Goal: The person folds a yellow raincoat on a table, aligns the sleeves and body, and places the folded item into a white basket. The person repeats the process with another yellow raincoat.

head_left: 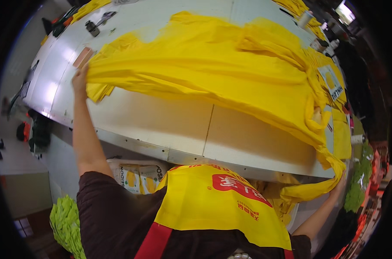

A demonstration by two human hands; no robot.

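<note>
A large yellow garment [213, 73] is stretched in the air across the white table [161, 121], rumpled and partly blurred along its far edge. My left hand [80, 80], arm reaching far out, is closed on the garment's left end. On the right, my right hand [339, 184] grips a narrow, trailing part of the same cloth beyond the table's near edge; its fingers are partly hidden by the fabric. Folded yellow cloth [100, 91] shows under the left end. A brown-pink block [82, 57] lies just past my left hand.
Printed packets [330, 82] and folded yellow pieces [342, 136] lie along the right side. A dark small bottle [92, 28] stands at the far left, and a white spool [305, 19] at the far right. Packed bags [140, 176] sit below the near edge. Green cloth [66, 222] is heaped at lower left.
</note>
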